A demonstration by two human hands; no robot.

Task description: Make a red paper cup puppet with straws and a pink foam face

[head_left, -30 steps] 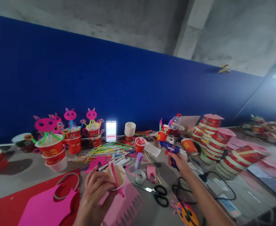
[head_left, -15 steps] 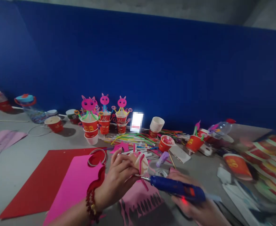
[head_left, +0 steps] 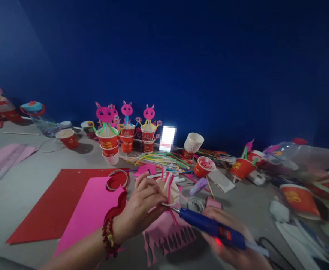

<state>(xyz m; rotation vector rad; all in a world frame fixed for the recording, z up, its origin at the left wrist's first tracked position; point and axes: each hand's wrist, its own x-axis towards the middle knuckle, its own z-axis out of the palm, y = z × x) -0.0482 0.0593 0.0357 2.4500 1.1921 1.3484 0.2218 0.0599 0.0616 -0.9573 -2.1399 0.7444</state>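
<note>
My left hand (head_left: 149, 197) is closed on the rim of a paper cup (head_left: 174, 193), whose open mouth faces me. Pink pipe cleaners (head_left: 169, 183) stand in and against the cup, and one strip hangs below its rim. My right hand (head_left: 229, 240) grips a blue hot glue gun (head_left: 209, 225) with a red light glowing on it. The metal nozzle (head_left: 175, 209) points left and sits at the cup's lower rim, close to my left fingertips. Whether it touches the cup I cannot tell. Under the hands lies a pink sheet with cut-out slots (head_left: 167, 234).
A red sheet (head_left: 46, 202) and a bright pink sheet (head_left: 90, 210) lie at left. Several cup figures with pink heads (head_left: 105, 114) stand at the back. Pipe cleaners (head_left: 159, 160), a stack of white cups (head_left: 194, 141), a purple glue stick (head_left: 198, 186) and a tilted red cup (head_left: 301, 198) are around.
The view has tilted down and shifted slightly. Both hands keep their holds, and the glue gun's nozzle stays at the cup's rim.
</note>
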